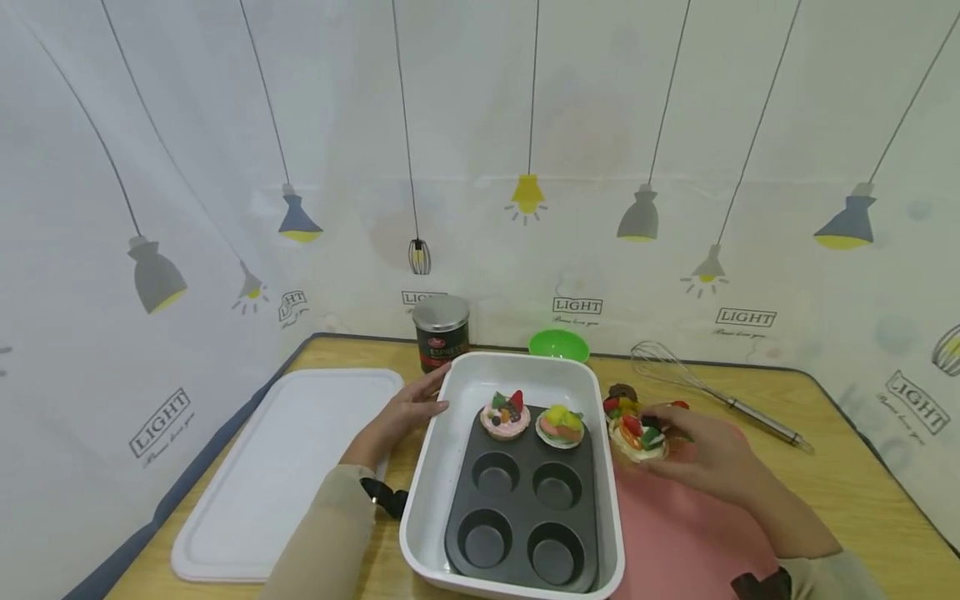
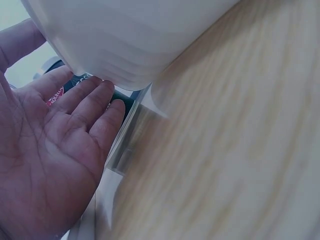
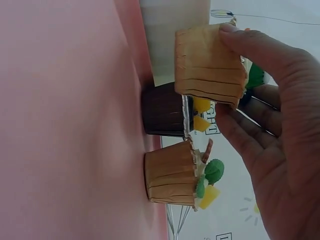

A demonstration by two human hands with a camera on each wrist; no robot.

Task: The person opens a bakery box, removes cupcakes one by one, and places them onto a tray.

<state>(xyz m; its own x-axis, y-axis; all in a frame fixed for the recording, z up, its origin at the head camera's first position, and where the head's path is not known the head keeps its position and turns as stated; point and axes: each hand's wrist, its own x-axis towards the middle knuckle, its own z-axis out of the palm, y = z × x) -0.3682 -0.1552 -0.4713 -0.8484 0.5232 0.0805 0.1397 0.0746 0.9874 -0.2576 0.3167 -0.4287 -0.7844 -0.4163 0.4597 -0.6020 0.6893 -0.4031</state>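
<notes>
My right hand (image 1: pixel 708 454) pinches a toy cupcake (image 1: pixel 637 437) by its upper edge, above the pink mat; its tan pleated wrapper (image 3: pixel 207 62) shows in the right wrist view. Behind it stand a dark-wrapped cupcake (image 3: pixel 164 110) and a tan one (image 3: pixel 171 172). A dark muffin pan (image 1: pixel 525 508) lies inside a deep white tray (image 1: pixel 416 517). The pan's two far cups hold a pink-creamed cupcake (image 1: pixel 504 419) and a yellow-topped cupcake (image 1: pixel 560 427). With fairly straight fingers, my left hand (image 1: pixel 401 421) rests against the tray's far left side; its palm (image 2: pixel 55 145) faces the left wrist camera.
Left of the tray lies a white lid-like board (image 1: pixel 255 492). Behind it stand a coffee can (image 1: pixel 441 333) and a green bowl (image 1: pixel 558 345). A whisk (image 1: pixel 720 396) lies at the back right, beyond the pink mat (image 1: pixel 690 533).
</notes>
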